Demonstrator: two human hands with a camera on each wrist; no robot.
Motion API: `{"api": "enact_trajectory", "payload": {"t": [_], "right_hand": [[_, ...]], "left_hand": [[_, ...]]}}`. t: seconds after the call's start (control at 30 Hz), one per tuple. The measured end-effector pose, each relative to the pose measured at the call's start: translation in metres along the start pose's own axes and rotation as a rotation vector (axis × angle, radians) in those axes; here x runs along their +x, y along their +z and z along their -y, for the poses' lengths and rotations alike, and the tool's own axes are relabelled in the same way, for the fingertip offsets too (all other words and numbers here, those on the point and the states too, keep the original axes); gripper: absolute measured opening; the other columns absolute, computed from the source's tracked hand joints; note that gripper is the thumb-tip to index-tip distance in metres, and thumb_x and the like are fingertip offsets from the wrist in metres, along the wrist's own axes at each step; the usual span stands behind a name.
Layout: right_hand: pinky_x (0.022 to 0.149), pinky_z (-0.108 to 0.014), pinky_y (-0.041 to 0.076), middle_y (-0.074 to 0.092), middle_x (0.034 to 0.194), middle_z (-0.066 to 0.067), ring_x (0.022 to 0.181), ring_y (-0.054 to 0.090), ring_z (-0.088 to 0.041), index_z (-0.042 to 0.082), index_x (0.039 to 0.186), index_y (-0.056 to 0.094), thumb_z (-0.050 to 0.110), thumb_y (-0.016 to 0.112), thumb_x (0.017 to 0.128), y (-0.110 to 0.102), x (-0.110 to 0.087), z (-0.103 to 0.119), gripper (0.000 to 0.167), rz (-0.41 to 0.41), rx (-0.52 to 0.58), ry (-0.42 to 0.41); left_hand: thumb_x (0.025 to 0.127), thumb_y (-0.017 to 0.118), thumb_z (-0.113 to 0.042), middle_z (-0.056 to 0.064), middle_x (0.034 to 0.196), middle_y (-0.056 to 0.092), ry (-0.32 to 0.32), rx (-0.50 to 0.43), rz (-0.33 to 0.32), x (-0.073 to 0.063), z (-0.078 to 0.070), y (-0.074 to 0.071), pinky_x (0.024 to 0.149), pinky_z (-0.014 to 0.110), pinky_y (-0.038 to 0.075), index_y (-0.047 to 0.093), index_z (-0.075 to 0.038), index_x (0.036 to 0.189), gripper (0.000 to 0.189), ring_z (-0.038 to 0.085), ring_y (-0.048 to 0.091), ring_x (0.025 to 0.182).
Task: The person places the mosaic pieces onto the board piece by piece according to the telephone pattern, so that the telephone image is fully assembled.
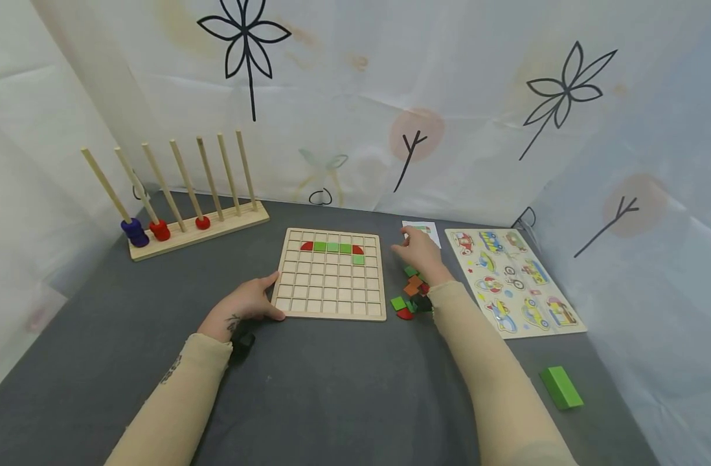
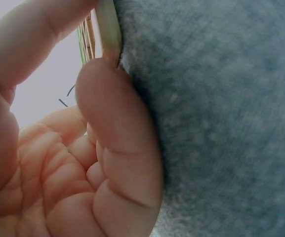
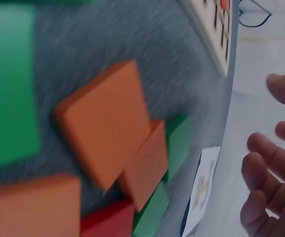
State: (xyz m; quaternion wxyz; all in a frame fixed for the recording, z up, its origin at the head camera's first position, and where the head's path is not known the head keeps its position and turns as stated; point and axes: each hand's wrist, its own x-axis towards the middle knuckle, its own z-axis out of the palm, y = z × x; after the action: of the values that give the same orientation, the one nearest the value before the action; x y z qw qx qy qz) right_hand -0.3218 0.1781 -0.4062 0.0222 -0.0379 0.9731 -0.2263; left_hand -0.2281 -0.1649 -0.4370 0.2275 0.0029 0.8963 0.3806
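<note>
A wooden grid board (image 1: 335, 316) lies on the dark table. Across its upper part run a red quarter-round tile (image 1: 307, 246), several green squares (image 1: 332, 247) and another red piece (image 1: 358, 250), with one green square (image 1: 358, 259) below the right end. My left hand (image 1: 245, 304) holds the board's lower left corner, thumb at the near edge and a finger along the left side. Over the loose tiles, close to a small printed card (image 1: 428, 228), is my right hand (image 1: 422, 255). Its fingers are loosely bent with nothing between them in the right wrist view. Orange tiles (image 3: 107, 123) lie below it.
A wooden peg stand (image 1: 227, 228) with blue and red beads stands at the back left. Right of the loose tiles lies a picture puzzle board (image 1: 495, 288). A green block (image 1: 561, 387) lies at the front right. Printed white cloth (image 1: 344, 97) hangs behind the table.
</note>
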Motion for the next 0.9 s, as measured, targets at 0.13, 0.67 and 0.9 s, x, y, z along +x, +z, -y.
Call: {"api": "enact_trajectory", "payload": {"t": [0.13,0.67,0.9], "right_hand": [[0.075,-0.045,0.047,0.061,0.116,-0.011,0.095,0.061,-0.027,0.008,0.13,0.051,0.035,0.062,0.085,-0.001,-0.001,-0.01,0.053,0.057,-0.175,0.044],[0.059,-0.037,0.038,0.053,0.067,-0.003,0.061,0.05,-0.019,0.011,0.065,0.054,0.034,0.067,0.076,-0.003,-0.014,-0.018,0.028,0.181,-0.277,0.156],[0.052,-0.033,0.034,0.046,0.063,-0.001,0.057,0.045,-0.018,0.012,0.064,0.049,0.022,0.061,0.076,-0.003,-0.012,-0.013,0.019,0.108,-0.241,0.13]], "left_hand": [[0.07,0.08,-0.017,0.028,0.141,0.033,-0.006,0.007,0.003,0.0,0.0,0.0,0.058,0.029,0.042,0.015,-0.011,0.149,0.103,0.02,0.048,0.063],[0.07,0.081,-0.016,0.028,0.141,0.033,-0.001,0.004,0.001,-0.001,0.0,0.0,0.06,0.029,0.043,0.015,-0.01,0.149,0.103,0.02,0.049,0.065],[0.07,0.081,-0.016,0.028,0.139,0.036,0.003,-0.005,0.001,-0.002,-0.001,0.0,0.06,0.029,0.043,0.015,-0.01,0.149,0.103,0.021,0.05,0.065]]}}
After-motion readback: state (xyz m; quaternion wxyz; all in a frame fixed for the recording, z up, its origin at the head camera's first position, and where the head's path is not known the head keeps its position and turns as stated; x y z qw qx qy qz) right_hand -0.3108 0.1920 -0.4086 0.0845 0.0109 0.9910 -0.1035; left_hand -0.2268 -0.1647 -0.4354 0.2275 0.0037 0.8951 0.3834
